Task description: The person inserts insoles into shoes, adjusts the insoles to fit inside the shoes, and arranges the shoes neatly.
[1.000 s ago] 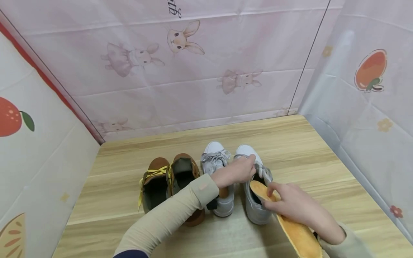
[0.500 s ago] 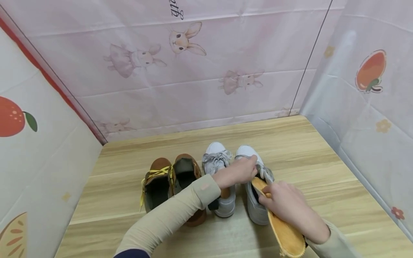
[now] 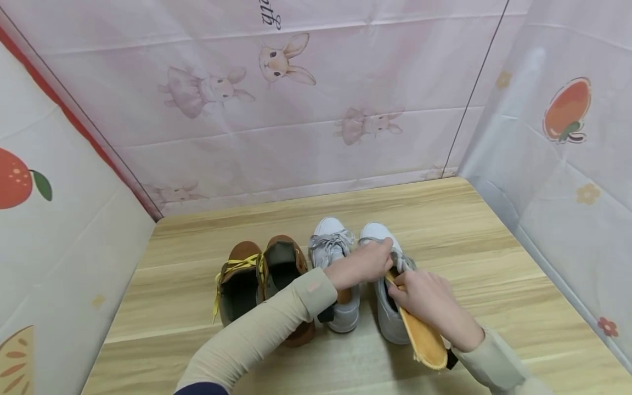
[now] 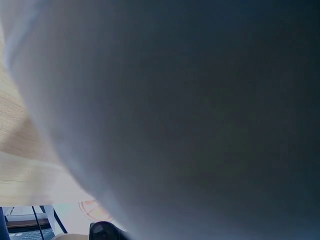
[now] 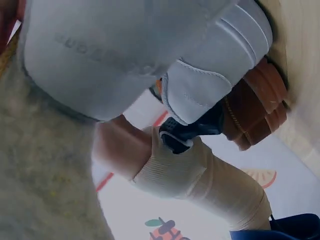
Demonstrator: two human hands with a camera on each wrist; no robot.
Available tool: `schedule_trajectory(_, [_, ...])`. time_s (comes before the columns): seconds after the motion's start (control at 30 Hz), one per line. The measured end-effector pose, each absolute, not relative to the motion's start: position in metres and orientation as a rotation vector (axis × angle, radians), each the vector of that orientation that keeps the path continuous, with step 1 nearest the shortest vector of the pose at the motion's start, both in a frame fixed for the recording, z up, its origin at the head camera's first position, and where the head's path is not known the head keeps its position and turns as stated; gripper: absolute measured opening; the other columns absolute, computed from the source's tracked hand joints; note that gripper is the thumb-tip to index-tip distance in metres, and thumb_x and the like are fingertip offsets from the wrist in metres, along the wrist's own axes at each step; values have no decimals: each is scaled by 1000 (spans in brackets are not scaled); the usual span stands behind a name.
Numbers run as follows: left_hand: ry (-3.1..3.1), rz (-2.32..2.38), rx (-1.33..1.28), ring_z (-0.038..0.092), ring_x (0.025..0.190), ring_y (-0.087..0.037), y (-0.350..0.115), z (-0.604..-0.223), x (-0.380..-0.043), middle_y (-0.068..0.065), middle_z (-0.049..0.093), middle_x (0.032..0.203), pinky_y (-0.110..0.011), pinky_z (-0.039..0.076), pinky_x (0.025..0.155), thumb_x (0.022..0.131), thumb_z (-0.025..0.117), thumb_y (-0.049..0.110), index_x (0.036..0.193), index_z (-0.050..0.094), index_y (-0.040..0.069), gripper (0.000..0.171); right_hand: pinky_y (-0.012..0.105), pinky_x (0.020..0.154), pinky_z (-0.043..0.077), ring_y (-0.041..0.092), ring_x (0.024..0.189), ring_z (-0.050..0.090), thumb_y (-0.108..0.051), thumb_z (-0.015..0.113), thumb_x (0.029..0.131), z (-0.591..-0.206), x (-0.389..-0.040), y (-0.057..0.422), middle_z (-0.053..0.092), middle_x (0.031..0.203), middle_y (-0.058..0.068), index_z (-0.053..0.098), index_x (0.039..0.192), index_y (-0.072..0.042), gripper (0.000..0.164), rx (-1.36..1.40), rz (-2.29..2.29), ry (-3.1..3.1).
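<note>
A white sneaker with grey laces point(image 3: 393, 328) stands toe away on the wooden table. My left hand point(image 3: 362, 264) reaches across and grips it at the laces and tongue. My right hand point(image 3: 425, 296) pinches a fuzzy yellow-orange insole point(image 3: 429, 345) near its front. The insole's front end is in the shoe opening, partly hidden by my fingers; its heel end sticks out behind. In the right wrist view the insole point(image 5: 50, 165) looms close beside the sneaker's heel point(image 5: 110, 65). A blurred pale surface fills most of the left wrist view.
The matching white sneaker point(image 3: 346, 319) stands to the left, a brownish insole showing inside. Further left are two brown shoes point(image 3: 242, 251), the outer with yellow laces, partly behind my left sleeve point(image 3: 266, 323). Printed cloth walls point(image 3: 296, 153) border the table point(image 3: 474, 219).
My right hand has moved left and forward, carrying the insole's front end further into the sneaker. The left hand keeps its hold at the laces.
</note>
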State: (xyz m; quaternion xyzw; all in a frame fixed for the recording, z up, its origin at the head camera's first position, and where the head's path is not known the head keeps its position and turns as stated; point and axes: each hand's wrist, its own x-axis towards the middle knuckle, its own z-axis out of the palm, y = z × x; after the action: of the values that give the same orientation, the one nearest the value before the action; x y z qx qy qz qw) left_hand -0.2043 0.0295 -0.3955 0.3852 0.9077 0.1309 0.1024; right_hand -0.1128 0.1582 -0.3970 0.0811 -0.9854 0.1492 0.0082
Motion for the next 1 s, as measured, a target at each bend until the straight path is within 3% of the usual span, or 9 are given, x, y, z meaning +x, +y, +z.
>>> schedule_trajectory(0.17, [2678,396,1122,49,57,-14,30,-397,-204,-3,49,72,-22,38,48,98,42,17,103,46,9,10,31,41,28,13,44,39,-45,58,88,-391,-98,159,38,47,-5,53,57,-26,36,269,387,-3078])
schedule_trajectory(0.27, [2670,420,1099,50,58,-13,30,-398,-204,-2,50,74,-21,39,49,98,42,18,104,46,10,11,32,41,29,15,45,41,-58,60,82,-383,-80,157,41,49,-4,53,61,-24,40,305,272,-3036])
schedule_trajectory(0.4, [2654,453,1073,50,56,-12,30,-399,-205,-1,50,74,-20,40,48,99,41,18,104,45,11,10,36,41,31,23,49,47,-67,63,72,-375,-59,152,48,58,2,58,78,-19,48,316,108,-3042])
schedule_trajectory(0.5, [2654,452,1079,50,56,-12,30,-400,-205,-1,49,75,-20,40,48,99,41,18,104,45,11,10,37,41,31,25,49,47,-56,66,74,-374,-52,150,49,61,4,59,86,-17,41,309,61,-3073])
schedule_trajectory(0.67, [2670,437,1085,50,59,-13,30,-400,-205,-1,50,76,-21,40,49,98,41,19,103,45,11,9,36,39,31,21,46,45,-32,63,81,-376,-54,148,47,59,3,57,77,-16,17,304,135,-3084])
schedule_trajectory(1.0, [2687,411,1099,51,61,-14,30,-399,-205,-2,50,76,-22,41,50,98,42,19,103,45,10,11,36,38,31,18,45,42,-25,60,83,-382,-63,144,43,53,-1,46,62,-17,26,258,193,-3062])
